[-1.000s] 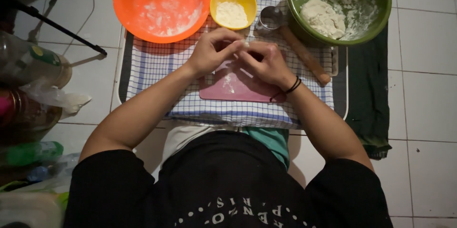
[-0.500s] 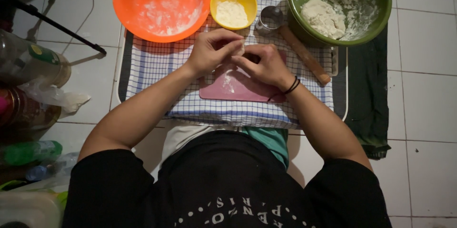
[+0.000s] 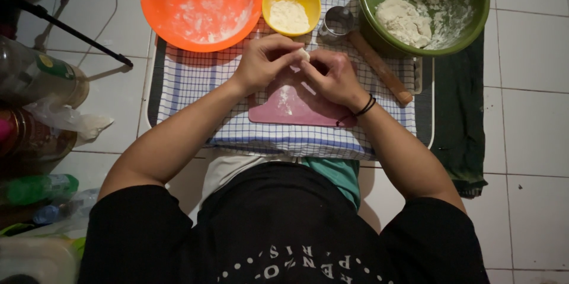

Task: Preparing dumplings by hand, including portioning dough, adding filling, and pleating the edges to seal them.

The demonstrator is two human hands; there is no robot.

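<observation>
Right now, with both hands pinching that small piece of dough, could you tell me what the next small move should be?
Probably set the dough piece down on the pink board just below: both the left hand and right hand pinch it above that floured surface.

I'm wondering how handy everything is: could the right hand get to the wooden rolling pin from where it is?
Probably yes. The right hand is pinching a small dough piece with the left hand, and the rolling pin lies just beside it on the checked cloth, nothing between.
</observation>
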